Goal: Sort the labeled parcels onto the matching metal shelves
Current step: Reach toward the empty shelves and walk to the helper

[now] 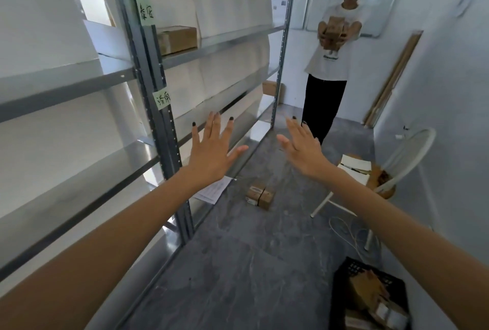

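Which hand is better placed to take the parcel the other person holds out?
Probably the right hand: open, empty, and lying nearer the line to the held-out parcel. The left hand, also open, sits over by the shelf upright.

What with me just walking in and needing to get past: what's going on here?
The wearer stretches the left hand and right hand forward, open and empty. Facing them, another person holds out a parcel in both hands. One box sits on the metal shelves, a second box lies on the floor, more in a black crate.
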`<move>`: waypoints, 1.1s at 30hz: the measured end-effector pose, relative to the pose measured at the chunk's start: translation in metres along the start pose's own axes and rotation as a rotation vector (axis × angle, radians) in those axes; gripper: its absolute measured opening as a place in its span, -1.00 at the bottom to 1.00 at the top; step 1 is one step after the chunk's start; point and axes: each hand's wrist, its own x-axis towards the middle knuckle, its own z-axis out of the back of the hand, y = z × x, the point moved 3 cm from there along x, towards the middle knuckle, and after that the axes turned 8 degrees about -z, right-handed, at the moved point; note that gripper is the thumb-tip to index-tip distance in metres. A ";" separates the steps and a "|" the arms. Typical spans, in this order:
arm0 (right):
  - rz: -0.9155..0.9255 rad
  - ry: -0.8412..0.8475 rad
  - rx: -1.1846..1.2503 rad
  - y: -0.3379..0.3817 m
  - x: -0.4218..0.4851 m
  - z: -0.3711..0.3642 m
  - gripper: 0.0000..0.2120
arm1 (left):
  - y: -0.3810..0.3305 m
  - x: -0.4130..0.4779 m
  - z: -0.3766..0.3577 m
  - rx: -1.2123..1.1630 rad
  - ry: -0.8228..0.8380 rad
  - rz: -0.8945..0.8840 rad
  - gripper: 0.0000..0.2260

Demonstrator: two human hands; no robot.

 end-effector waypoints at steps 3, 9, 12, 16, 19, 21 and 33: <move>-0.011 0.037 0.011 -0.028 0.024 0.004 -0.42 | -0.015 0.033 -0.015 -0.020 0.009 0.007 -0.30; -0.022 0.073 0.017 -0.071 0.070 -0.001 -0.42 | -0.037 0.082 -0.047 -0.027 0.023 0.021 -0.18; -0.022 0.081 0.020 -0.086 0.089 -0.009 -0.42 | -0.039 0.101 -0.064 -0.020 0.035 0.021 -0.18; -0.030 0.085 0.030 -0.102 0.122 -0.021 -0.43 | -0.033 0.132 -0.086 -0.021 0.065 0.027 -0.16; -0.037 0.100 0.027 -0.114 0.152 -0.033 -0.43 | -0.027 0.160 -0.104 -0.024 0.092 0.025 -0.16; -0.041 0.116 0.026 -0.121 0.174 -0.041 -0.43 | -0.022 0.181 -0.117 -0.035 0.107 0.032 -0.18; -0.029 0.189 0.004 -0.154 0.320 -0.088 -0.43 | 0.010 0.311 -0.184 -0.096 0.235 0.102 -0.30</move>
